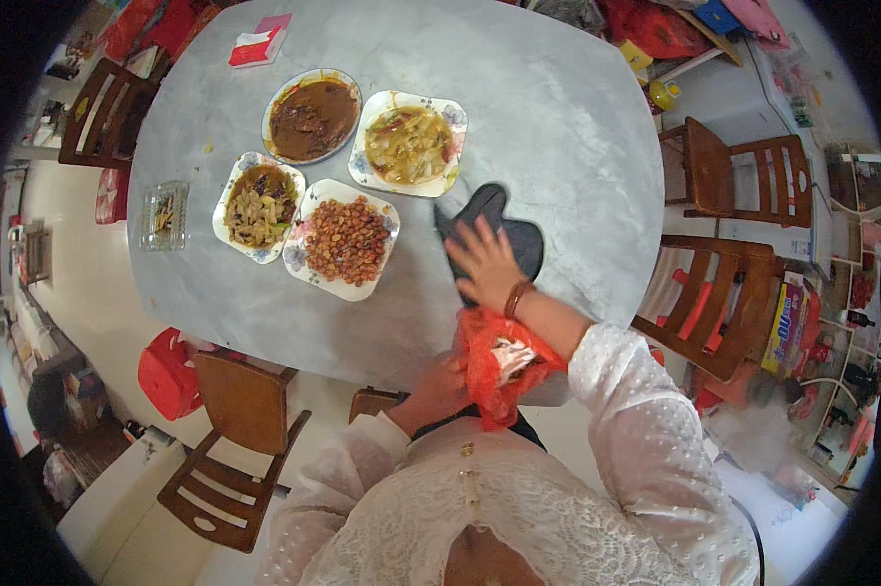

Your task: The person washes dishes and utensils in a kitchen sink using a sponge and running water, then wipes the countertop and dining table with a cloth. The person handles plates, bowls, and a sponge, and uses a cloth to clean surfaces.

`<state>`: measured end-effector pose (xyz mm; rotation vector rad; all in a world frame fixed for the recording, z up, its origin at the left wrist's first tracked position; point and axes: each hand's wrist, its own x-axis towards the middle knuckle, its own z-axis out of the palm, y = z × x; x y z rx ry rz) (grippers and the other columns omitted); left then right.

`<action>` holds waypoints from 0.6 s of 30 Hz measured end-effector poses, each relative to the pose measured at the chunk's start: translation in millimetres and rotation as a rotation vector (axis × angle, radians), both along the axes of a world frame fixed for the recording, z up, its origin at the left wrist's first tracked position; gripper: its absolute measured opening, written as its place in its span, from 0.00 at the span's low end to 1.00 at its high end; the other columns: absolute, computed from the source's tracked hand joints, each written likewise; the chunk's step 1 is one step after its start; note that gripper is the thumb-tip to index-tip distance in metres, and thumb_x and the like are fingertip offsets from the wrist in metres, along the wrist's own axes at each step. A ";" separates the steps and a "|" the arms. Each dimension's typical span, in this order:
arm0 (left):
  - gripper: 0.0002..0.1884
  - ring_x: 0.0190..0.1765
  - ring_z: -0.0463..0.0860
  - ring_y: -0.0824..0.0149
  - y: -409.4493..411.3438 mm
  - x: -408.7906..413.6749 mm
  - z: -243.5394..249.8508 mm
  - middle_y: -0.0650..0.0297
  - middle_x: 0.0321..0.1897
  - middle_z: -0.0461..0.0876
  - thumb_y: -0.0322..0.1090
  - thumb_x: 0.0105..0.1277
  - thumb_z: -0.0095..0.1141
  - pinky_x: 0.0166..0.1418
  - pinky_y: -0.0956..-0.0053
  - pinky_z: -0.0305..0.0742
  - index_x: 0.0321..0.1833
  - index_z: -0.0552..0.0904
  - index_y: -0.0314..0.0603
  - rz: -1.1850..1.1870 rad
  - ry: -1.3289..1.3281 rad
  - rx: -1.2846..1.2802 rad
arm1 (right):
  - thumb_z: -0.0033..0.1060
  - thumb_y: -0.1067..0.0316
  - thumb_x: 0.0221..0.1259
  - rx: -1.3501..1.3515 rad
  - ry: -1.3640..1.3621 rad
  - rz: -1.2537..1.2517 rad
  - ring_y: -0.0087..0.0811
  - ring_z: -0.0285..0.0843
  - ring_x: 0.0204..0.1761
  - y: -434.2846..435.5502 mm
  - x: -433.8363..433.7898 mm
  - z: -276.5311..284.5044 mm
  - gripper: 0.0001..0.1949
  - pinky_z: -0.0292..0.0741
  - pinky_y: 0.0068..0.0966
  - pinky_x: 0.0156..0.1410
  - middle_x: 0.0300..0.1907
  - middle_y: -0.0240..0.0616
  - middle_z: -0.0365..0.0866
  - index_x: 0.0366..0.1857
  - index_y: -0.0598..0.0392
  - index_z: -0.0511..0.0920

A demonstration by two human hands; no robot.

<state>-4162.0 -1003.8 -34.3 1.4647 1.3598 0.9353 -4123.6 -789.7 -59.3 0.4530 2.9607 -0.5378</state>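
Note:
My right hand (487,267) lies with spread fingers over a dark grey cloth (525,238) on the grey marbled table (580,139). At the table's near edge, my left hand (440,388) is at the side of a red plastic bag (484,366) with crumpled whitish material in its opening. The left fingers are partly hidden at the bag, so their hold on it is unclear. Left of the cloth stand a plate of peanuts (345,240), a dish of sliced food (261,209), a square dish of stewed vegetables (409,145) and a round dish with brown sauce (314,119).
A glass ashtray (164,216) sits near the table's left edge, and a red tissue pack (257,47) at the far left. Wooden chairs (243,403) stand around the table. A red plastic stool (168,373) is at the lower left.

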 end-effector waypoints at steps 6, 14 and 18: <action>0.22 0.64 0.68 0.53 10.3 46.8 5.9 0.52 0.61 0.70 0.37 0.63 0.55 0.67 0.61 0.62 0.60 0.72 0.39 -0.172 -0.043 -0.155 | 0.60 0.47 0.54 -0.018 0.054 0.597 0.43 0.39 0.76 11.0 52.7 -1.2 0.33 0.43 0.49 0.75 0.74 0.33 0.46 0.67 0.35 0.63; 0.23 0.68 0.63 0.51 45.6 57.4 -14.0 0.54 0.65 0.66 0.37 0.65 0.51 0.72 0.60 0.57 0.64 0.70 0.41 -0.140 -0.050 0.085 | 0.50 0.42 0.61 0.287 0.026 -0.620 0.45 0.37 0.75 165.7 15.6 -20.6 0.34 0.41 0.49 0.75 0.75 0.36 0.43 0.71 0.35 0.55; 0.21 0.66 0.66 0.52 25.7 47.3 2.2 0.53 0.63 0.68 0.35 0.65 0.51 0.69 0.61 0.60 0.61 0.72 0.41 -0.047 0.010 -0.047 | 0.46 0.45 0.62 0.226 -0.104 -0.781 0.47 0.33 0.76 78.9 -39.5 -17.5 0.35 0.39 0.51 0.75 0.75 0.42 0.40 0.72 0.43 0.53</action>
